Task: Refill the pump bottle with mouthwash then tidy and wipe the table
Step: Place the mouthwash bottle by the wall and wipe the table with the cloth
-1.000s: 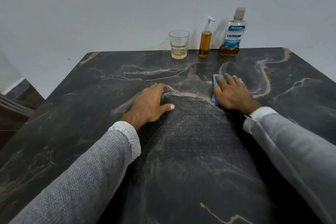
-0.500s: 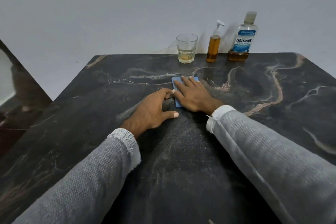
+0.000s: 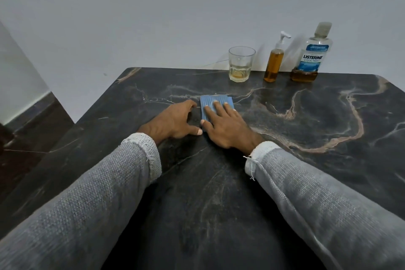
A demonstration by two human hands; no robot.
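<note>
1. On the left half of the dark marbled desk [image 3: 317,182], the left hand [image 3: 173,121] rests on the bare stone, fingers loosely bent, thumb stretched out to the right, holding nothing

2. Just beside it, thumb nearly against thumb, the right hand [image 3: 228,128] lies flat on the blue cloth [image 3: 208,103], fingers straight and slightly spread, pressing it down rather than gripping it

3. The cloth is folded into a rectangle, its long axis running away from the person toward the wall; the far part shows beyond the fingertips, the near part is hidden under the palm

4. Here is what the next stroke turns on, as I judge it: the cloth sits near the middle of the desk, with a wide stretch of veined surface open to its right and toward the near edge, and the right hand is the one on it, so that hand is placed to carry the sweep

5. Further right, along the back edge by the wall and well apart from both hands, three things stand upright in a row: a glass [image 3: 241,64] with a little pale liquid at the bottom, then the pump bottle [image 3: 274,64] filled amber nearly to the neck, then the mouthwash bottle [image 3: 310,55], capped, only a shallow amber layer left

6. Refill looks done, bottles tidied back; wiping is the step in hand
</note>
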